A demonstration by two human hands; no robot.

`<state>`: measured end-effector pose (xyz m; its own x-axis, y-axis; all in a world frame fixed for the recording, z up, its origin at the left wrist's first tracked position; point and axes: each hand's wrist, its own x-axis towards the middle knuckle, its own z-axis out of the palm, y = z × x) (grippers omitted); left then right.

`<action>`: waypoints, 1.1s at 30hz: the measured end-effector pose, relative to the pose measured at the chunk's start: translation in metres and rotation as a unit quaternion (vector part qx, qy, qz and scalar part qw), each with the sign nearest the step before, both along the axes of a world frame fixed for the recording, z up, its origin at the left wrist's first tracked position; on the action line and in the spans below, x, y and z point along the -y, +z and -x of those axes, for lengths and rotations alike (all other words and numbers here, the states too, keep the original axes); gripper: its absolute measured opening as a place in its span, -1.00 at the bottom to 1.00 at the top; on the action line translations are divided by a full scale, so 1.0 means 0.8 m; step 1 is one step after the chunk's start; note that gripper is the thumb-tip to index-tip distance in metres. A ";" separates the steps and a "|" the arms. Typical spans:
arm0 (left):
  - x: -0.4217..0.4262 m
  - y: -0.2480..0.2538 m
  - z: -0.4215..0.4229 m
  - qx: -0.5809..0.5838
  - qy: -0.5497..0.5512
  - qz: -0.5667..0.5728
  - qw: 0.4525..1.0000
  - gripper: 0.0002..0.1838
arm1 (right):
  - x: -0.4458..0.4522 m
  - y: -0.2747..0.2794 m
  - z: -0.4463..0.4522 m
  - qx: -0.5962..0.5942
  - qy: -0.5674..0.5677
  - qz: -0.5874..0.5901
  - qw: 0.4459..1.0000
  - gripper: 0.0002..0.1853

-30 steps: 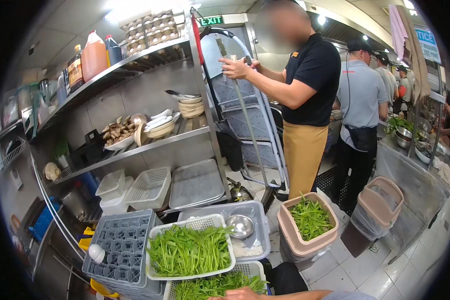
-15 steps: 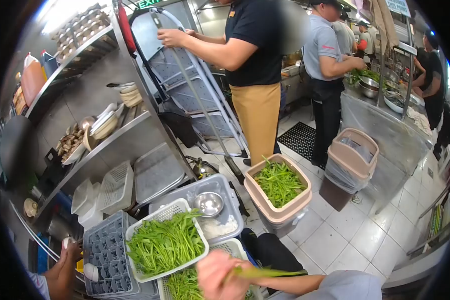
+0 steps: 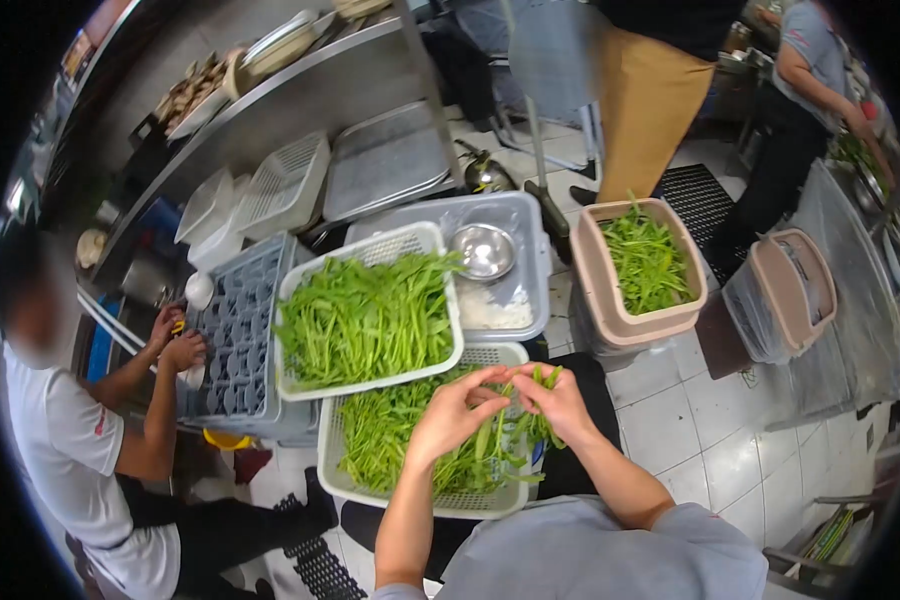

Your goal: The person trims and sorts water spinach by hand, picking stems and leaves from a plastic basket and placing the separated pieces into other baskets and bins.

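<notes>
My right hand (image 3: pixel 555 402) is closed around a small bunch of leafy green stems (image 3: pixel 538 428), whose leaves hang below the fingers. Beside it, my left hand (image 3: pixel 455 412) has thumb and fingertips pinched at the upper end of the same greens. Both hands are over the lower white basket (image 3: pixel 390 505), where more leafy greens (image 3: pixel 370 440) lie. Overlapping its far side, an upper white basket (image 3: pixel 288 385) is heaped with long-stemmed greens (image 3: pixel 365 320).
A beige bin (image 3: pixel 595 260) with greens inside stands to the right, near another lidded bin (image 3: pixel 770 290). Behind the baskets, a grey tub (image 3: pixel 532 215) holds a metal bowl (image 3: pixel 485 252). At left, a co-worker (image 3: pixel 80 430) handles something by a grey rack (image 3: pixel 260 270).
My view has tipped downward and turned left. My right hand, earlier blurred with a green stem, now meets my left hand, which has come into view. The seated co-worker shows more fully.
</notes>
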<state>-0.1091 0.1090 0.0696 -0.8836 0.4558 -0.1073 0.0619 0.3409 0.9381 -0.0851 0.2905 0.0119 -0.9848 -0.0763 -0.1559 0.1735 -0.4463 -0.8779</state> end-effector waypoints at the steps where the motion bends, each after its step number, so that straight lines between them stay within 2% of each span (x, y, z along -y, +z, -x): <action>1: 0.008 0.001 -0.002 0.017 0.015 0.004 1.000 -0.58 | 0.004 0.004 0.000 0.002 0.001 -0.004 1.000 -0.79; 2: 0.013 0.003 -0.002 0.033 0.028 0.007 0.999 -0.58 | 0.006 0.004 0.001 0.002 0.000 -0.009 1.000 -0.78; 3: 0.018 0.008 -0.002 0.040 0.032 0.056 0.997 -0.64 | 0.008 0.001 0.002 0.003 0.007 -0.011 1.000 -0.77; 8: 0.018 -0.004 -0.016 -0.014 0.074 0.031 0.997 -0.76 | 0.023 0.001 -0.002 -0.024 0.019 -0.070 0.997 -0.73; 10: 0.018 -0.005 -0.018 -0.143 0.057 0.082 0.985 -0.78 | 0.026 0.002 -0.001 -0.037 0.019 -0.098 0.994 -0.72; 12: 0.014 -0.005 -0.020 -0.159 0.063 0.088 0.981 -0.79 | 0.025 0.004 0.001 -0.025 0.023 -0.105 0.994 -0.71; 14: 0.010 -0.013 -0.019 -0.229 0.065 0.105 0.966 -0.80 | 0.020 0.003 0.001 -0.026 0.046 -0.078 0.996 -0.67; 17: 0.000 -0.014 -0.016 -0.211 0.052 0.080 0.973 -0.81 | 0.007 0.000 0.002 -0.019 0.061 -0.040 0.997 -0.59; 22: -0.026 -0.012 -0.002 -0.166 0.007 0.075 0.983 -0.82 | -0.025 -0.001 -0.003 -0.004 0.044 -0.049 0.998 -0.52; 25: -0.041 -0.019 0.011 -0.151 -0.069 0.094 0.982 -0.83 | -0.048 -0.012 -0.008 0.000 0.038 -0.045 0.998 -0.47; 28: -0.063 -0.020 0.015 -0.184 -0.125 0.119 0.968 -0.82 | -0.073 -0.024 -0.016 0.008 0.059 -0.037 0.998 -0.38; 31: -0.094 -0.017 0.024 -0.222 -0.116 0.126 0.960 -0.82 | -0.087 -0.030 -0.024 -0.038 0.070 -0.086 0.993 -0.29; 32: -0.105 -0.014 0.029 -0.235 -0.104 0.128 0.958 -0.83 | -0.085 -0.039 -0.028 -0.051 0.050 -0.096 0.993 -0.32; 33: -0.121 -0.020 0.040 -0.311 -0.085 0.065 0.944 -0.83 | -0.088 -0.041 -0.034 -0.011 0.067 -0.076 0.995 -0.35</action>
<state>-0.1411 0.2056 0.0539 -0.7098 0.6156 0.3424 0.6508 0.3870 0.6532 -0.0581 0.3606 -0.0208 -0.9706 -0.1847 -0.1540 0.2026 -0.2826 -0.9376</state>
